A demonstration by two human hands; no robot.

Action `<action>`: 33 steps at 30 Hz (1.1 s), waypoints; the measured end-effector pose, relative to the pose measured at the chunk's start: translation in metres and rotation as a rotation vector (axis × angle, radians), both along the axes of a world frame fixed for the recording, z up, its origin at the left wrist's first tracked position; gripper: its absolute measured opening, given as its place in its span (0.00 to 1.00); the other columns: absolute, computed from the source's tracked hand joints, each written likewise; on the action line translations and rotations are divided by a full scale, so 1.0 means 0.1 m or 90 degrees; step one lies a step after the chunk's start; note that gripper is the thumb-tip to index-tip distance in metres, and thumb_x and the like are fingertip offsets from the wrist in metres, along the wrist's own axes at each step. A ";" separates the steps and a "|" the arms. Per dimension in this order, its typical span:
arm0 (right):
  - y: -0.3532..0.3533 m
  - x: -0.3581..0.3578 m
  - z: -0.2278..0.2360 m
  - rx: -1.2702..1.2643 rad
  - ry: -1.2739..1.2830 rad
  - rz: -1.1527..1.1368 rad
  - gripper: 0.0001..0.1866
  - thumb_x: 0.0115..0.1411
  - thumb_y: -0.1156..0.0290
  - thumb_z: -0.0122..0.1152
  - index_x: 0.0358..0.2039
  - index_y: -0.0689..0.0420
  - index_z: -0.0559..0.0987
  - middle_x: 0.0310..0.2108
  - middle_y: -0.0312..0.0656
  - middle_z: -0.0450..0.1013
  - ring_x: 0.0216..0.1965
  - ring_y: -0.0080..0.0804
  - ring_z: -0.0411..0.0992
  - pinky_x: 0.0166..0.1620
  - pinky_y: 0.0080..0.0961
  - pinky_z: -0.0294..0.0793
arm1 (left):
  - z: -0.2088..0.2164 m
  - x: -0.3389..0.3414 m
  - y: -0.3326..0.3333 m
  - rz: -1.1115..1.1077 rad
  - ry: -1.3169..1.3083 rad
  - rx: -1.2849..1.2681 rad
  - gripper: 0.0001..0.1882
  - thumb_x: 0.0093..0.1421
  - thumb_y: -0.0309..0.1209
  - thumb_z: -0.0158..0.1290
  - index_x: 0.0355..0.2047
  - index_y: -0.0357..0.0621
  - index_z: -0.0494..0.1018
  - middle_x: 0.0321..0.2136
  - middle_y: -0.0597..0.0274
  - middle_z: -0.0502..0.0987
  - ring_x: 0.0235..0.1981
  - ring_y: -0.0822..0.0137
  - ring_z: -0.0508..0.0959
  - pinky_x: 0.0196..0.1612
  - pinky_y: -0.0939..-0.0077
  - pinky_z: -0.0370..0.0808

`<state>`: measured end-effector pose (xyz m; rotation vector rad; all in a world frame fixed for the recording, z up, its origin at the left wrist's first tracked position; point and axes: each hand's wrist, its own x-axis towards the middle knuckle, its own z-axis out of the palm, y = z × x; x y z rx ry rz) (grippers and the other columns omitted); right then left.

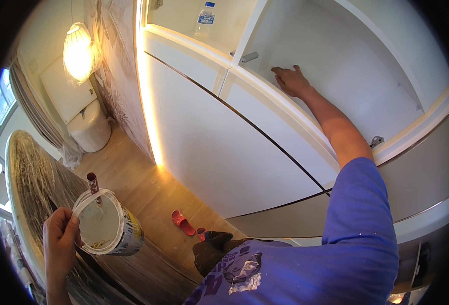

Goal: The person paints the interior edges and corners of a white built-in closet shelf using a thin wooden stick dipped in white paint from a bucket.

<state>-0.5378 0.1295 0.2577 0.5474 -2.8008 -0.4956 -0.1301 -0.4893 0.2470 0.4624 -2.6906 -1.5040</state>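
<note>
My left hand point(61, 234) is closed on the edge of a white plastic bucket point(132, 238), with the thumb at its pale carrying strap point(91, 200). The bucket has a worn printed wall and a whitish coating inside. A dark red tubular handle point(92, 182) sticks up at its far side; what it belongs to is hidden. On the right, my bare right arm reaches into an open white cabinet compartment point(331, 61). My right hand point(291, 82) holds nothing there, its fingers spread close to the white surface; whether they touch it I cannot tell.
Near the hand lies a small grey cylinder point(250, 57); a metal hinge point(376, 142) sits on the frame. A water bottle point(205, 19) stands in the neighbouring compartment. Below are red slippers point(182, 222); a round-edged wooden piece point(36, 178) and lit lamp point(79, 53) are left.
</note>
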 end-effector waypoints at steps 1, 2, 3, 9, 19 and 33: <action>0.00 0.00 0.00 -0.008 0.001 -0.003 0.21 0.76 0.64 0.44 0.66 0.50 0.71 0.59 0.44 0.77 0.62 0.45 0.73 0.71 0.66 0.51 | 0.00 0.00 0.00 -0.001 0.000 0.000 0.11 0.70 0.27 0.51 0.28 0.36 0.71 0.20 0.66 0.69 0.19 0.78 0.69 0.22 0.80 0.70; 0.01 0.01 0.00 -0.015 0.002 -0.007 0.21 0.76 0.64 0.44 0.66 0.50 0.71 0.60 0.44 0.77 0.62 0.45 0.73 0.71 0.66 0.51 | 0.00 0.00 0.00 0.001 -0.001 0.000 0.11 0.70 0.27 0.51 0.28 0.36 0.71 0.20 0.66 0.69 0.19 0.78 0.69 0.22 0.80 0.70; -0.01 0.03 0.00 -0.005 -0.016 -0.014 0.22 0.76 0.64 0.43 0.66 0.51 0.70 0.59 0.45 0.77 0.63 0.45 0.72 0.72 0.66 0.51 | -0.01 0.00 -0.01 0.003 -0.003 -0.001 0.11 0.70 0.27 0.51 0.28 0.36 0.71 0.20 0.66 0.69 0.19 0.78 0.69 0.22 0.80 0.70; -0.03 0.08 0.03 0.025 -0.072 -0.023 0.23 0.75 0.63 0.43 0.68 0.51 0.70 0.59 0.45 0.77 0.62 0.45 0.72 0.73 0.65 0.50 | 0.00 0.00 0.00 0.006 -0.006 -0.001 0.11 0.70 0.27 0.51 0.29 0.36 0.71 0.20 0.66 0.69 0.19 0.78 0.69 0.22 0.80 0.69; 0.04 -0.03 -0.05 0.006 0.000 0.015 0.22 0.76 0.64 0.42 0.68 0.51 0.69 0.60 0.43 0.76 0.62 0.44 0.73 0.72 0.65 0.51 | 0.01 0.00 0.01 0.003 0.002 -0.005 0.10 0.69 0.26 0.51 0.28 0.36 0.71 0.19 0.66 0.69 0.18 0.77 0.69 0.22 0.79 0.69; 0.07 0.01 -0.02 0.019 -0.040 0.025 0.21 0.76 0.65 0.43 0.66 0.51 0.70 0.61 0.41 0.76 0.63 0.40 0.73 0.72 0.63 0.50 | 0.01 0.00 0.00 -0.003 0.004 -0.009 0.11 0.69 0.27 0.51 0.28 0.36 0.71 0.18 0.67 0.69 0.18 0.77 0.69 0.22 0.79 0.68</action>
